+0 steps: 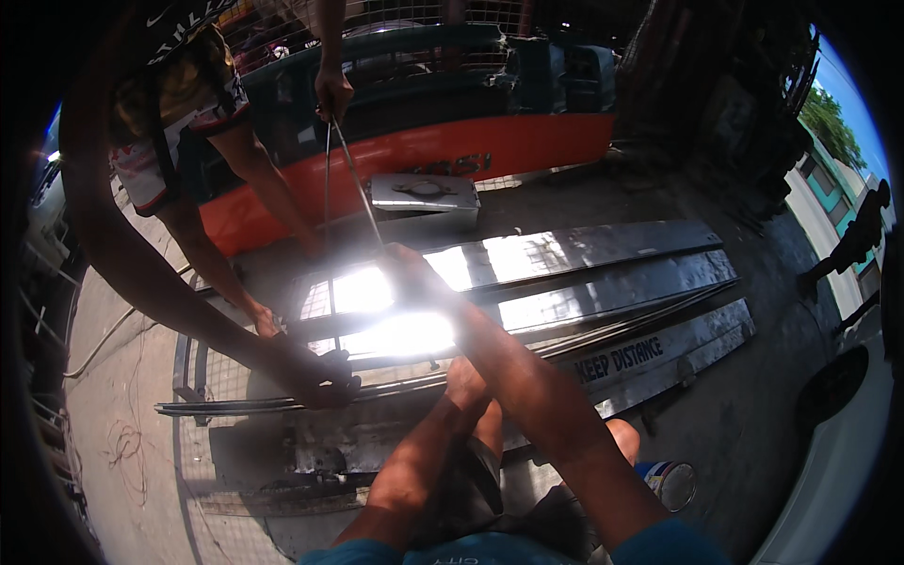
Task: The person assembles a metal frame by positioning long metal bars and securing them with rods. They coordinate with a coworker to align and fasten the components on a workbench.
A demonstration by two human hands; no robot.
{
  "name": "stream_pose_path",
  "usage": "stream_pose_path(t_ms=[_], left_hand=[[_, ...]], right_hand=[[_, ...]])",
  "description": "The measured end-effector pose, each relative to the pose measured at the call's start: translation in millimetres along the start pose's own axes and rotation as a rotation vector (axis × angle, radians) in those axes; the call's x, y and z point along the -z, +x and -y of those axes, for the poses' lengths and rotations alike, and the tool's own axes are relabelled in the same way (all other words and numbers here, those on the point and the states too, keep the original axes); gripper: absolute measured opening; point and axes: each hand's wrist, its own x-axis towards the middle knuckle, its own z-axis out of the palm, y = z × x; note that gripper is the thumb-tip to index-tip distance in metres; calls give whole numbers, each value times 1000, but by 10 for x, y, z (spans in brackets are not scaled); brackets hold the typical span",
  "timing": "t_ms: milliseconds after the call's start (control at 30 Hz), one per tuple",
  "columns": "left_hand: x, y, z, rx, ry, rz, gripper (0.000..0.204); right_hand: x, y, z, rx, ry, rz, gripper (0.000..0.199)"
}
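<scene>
The right hand is gripping the lower end of a thin metal rod, though glare is hiding the fingertips. The rod is running toward eleven o'clock, where a co-worker's hand is holding its top. It is looking light, fairly stiff yet springy along its length, and probably smooth enough to be slipping in a loose hold; its two ends are seeming the best places for gripping. At five o'clock from the right hand, the left hand is resting near the knees, and I am unable to tell whether its fingers are holding anything. Toward three o'clock, shiny metal panels are lying flat, likely heavier and sharp-edged. At twelve o'clock, a grey box is sitting on the ground.
</scene>
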Motion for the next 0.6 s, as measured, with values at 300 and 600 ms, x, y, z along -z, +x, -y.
stream_pose_path(t_ms=[300, 600], left_hand=[[33, -46, 153, 0, 576, 90, 26], [24, -66, 172, -28, 533, 124, 23]], right_hand=[[207, -1163, 154, -361, 137, -182, 38], [591, -2940, 275, -608, 508, -156, 28]])
